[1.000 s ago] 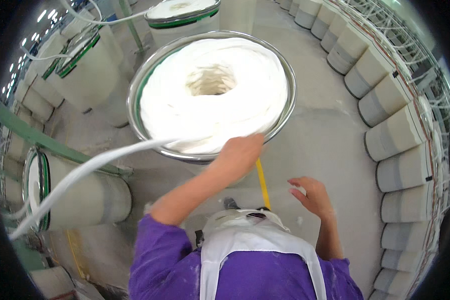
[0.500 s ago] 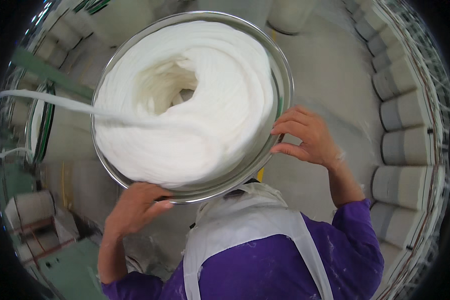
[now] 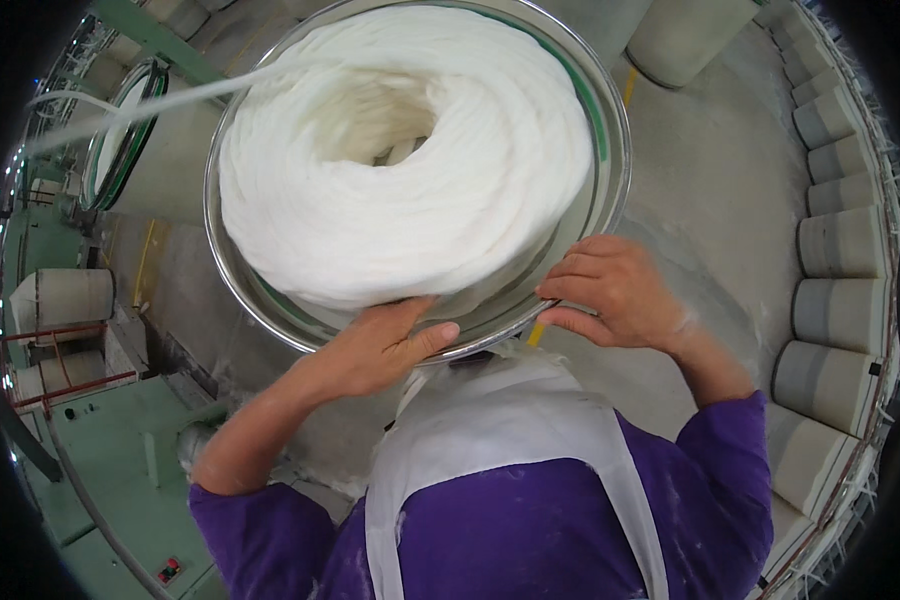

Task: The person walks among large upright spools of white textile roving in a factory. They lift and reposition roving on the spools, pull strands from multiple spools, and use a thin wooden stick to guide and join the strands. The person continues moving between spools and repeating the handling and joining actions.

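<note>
A tall round can, its metal rim (image 3: pixel 618 190) gleaming, stands in front of me. Inside it a thick coil of white sliver (image 3: pixel 480 215) rises around a central hole. My left hand (image 3: pixel 380 345) lies over the near rim with its fingers stretched toward the coil's lower edge and its thumb apart. At the near right, my right hand (image 3: pixel 615 295) pinches the rim between thumb and fingers. One loose strand of sliver (image 3: pixel 180 97) runs from the coil to the upper left, blurred.
Rows of white cans (image 3: pixel 840 315) line the right side. Another open can (image 3: pixel 120 135) stands at the left, near a green machine (image 3: pixel 135 490) with red rails. More cans (image 3: pixel 685 45) stand beyond. Concrete floor (image 3: pixel 710 190) shows with a yellow line.
The can sits higher in view and slightly to the right. My left hand has shifted right along the rim, its fingers now against the coil. My right hand has closed on the rim.
</note>
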Demonstrator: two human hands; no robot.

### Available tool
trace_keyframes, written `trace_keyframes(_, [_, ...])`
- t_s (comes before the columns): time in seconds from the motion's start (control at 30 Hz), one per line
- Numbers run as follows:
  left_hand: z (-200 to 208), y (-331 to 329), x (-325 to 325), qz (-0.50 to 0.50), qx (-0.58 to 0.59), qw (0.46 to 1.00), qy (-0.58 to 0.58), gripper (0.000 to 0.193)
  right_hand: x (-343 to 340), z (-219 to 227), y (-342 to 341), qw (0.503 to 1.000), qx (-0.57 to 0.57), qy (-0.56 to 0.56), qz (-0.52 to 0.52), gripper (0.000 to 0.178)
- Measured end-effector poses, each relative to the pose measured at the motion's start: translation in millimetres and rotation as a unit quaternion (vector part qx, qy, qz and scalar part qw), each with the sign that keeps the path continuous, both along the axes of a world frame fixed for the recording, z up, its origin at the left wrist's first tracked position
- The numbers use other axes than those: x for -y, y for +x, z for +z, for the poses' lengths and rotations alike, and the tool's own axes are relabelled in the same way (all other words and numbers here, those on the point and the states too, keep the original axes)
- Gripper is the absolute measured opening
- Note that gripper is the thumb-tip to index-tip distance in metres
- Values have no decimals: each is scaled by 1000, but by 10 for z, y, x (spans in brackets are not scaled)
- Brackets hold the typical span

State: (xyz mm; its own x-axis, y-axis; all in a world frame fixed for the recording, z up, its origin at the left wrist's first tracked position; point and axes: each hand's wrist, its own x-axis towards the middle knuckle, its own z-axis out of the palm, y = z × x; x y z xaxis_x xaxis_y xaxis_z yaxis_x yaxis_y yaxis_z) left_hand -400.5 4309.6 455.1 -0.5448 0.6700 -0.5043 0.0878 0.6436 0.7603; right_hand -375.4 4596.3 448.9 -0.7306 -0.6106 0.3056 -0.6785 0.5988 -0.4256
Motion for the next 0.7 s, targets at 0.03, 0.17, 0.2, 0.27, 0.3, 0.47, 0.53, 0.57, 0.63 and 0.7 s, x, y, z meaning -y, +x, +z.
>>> trace_keyframes(0.03, [-12,41,23,14,-30,999,36,58,37,75,-30,996,55,55,38,28])
trace_keyframes(0.17, [-44,83,-12,29,-94,991,95,54,287,197,-384,899,302,301,101,52])
trace_keyframes(0.2, [-43,83,-41,29,-99,990,98,53,332,171,-481,862,346,342,142,58])
trace_keyframes(0.27, [-7,59,-67,12,-119,991,67,50,539,-32,-648,820,424,340,178,61])
trace_keyframes(0.3, [11,39,-89,3,-49,996,71,49,564,-131,-672,818,451,304,184,64])
trace_keyframes(0.47, [-22,-91,-189,-78,95,992,-16,53,682,-519,-692,885,353,266,145,64])
trace_keyframes(0.53, [-166,-191,-279,-100,116,986,-68,61,624,-480,-662,906,288,295,98,61])
trace_keyframes(0.57, [-261,-232,-334,-109,125,982,-85,65,572,-423,-664,931,271,235,65,51])
trace_keyframes(0.63, [-480,-319,-456,-175,90,970,-145,72,529,-320,-675,959,212,189,16,45])
trace_keyframes(0.7, [-681,-441,-519,-229,103,952,-175,73,508,-243,-704,974,169,148,-17,40])
